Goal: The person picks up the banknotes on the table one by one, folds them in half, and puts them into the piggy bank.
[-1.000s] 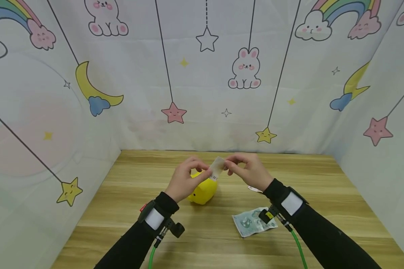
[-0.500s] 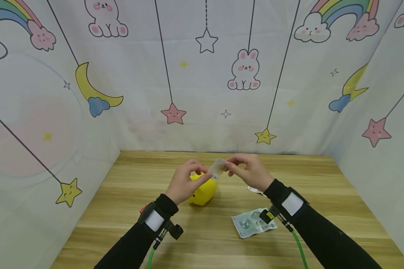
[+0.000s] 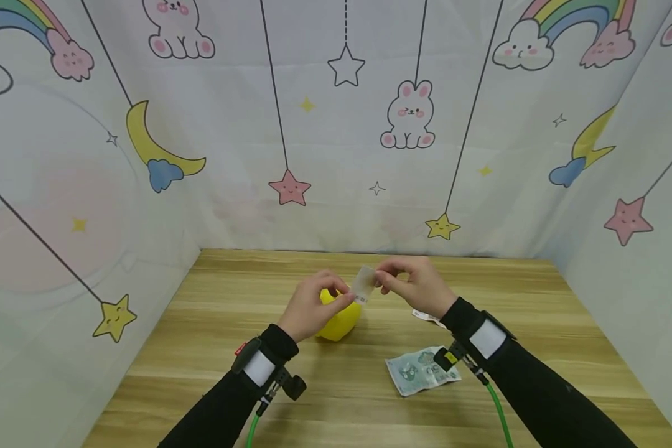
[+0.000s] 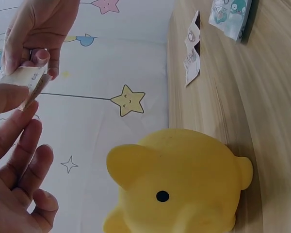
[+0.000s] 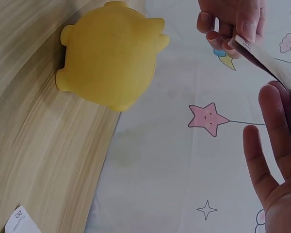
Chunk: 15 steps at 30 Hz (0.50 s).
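Note:
Between both hands, a small folded banknote is held up in the air, pale with a little print along its lower edge. My left hand pinches its lower left corner between thumb and forefinger. The right hand pinches the upper right side. A crease and stacked layers show on the note in the left wrist view. Behind and below my left hand sits a round yellow pig-shaped figure on the table; its ears and black eye show in the left wrist view.
A green banknote lies flat on the wooden table, under the right wrist's camera. Another creased paper note lies farther back, partly covered by the right wrist in the head view. A printed cloth backdrop encloses the table's back and sides.
My left hand has shifted slightly right and down, and the folded note is tilted more upright. The right hand stays nearly still, with its grip kept.

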Motion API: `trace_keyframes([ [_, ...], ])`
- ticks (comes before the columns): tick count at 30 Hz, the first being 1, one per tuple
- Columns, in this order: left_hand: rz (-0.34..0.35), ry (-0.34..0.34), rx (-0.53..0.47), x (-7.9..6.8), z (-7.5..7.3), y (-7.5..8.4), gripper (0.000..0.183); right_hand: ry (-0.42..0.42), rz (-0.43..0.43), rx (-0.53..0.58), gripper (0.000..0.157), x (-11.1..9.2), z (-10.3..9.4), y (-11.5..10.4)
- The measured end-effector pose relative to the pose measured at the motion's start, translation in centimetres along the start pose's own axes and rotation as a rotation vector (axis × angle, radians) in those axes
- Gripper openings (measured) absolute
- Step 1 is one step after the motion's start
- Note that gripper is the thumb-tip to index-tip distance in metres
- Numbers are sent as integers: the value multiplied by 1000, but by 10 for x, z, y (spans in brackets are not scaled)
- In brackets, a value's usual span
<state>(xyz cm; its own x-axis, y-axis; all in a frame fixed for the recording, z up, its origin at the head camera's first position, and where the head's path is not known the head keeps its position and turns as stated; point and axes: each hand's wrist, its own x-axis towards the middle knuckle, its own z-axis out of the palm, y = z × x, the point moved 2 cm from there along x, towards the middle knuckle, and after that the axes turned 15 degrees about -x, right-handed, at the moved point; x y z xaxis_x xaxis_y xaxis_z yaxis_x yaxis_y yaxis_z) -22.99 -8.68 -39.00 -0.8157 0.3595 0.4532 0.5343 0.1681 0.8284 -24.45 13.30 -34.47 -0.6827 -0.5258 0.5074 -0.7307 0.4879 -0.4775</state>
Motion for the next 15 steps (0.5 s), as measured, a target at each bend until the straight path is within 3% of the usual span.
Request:
trace_keyframes([
  [5, -42, 9, -1, 2, -3, 1, 10, -15, -42, -10, 14, -1, 2, 11],
  [15, 70, 35, 35, 9, -1, 6, 6, -26, -84, -27, 12, -1, 2, 12],
])
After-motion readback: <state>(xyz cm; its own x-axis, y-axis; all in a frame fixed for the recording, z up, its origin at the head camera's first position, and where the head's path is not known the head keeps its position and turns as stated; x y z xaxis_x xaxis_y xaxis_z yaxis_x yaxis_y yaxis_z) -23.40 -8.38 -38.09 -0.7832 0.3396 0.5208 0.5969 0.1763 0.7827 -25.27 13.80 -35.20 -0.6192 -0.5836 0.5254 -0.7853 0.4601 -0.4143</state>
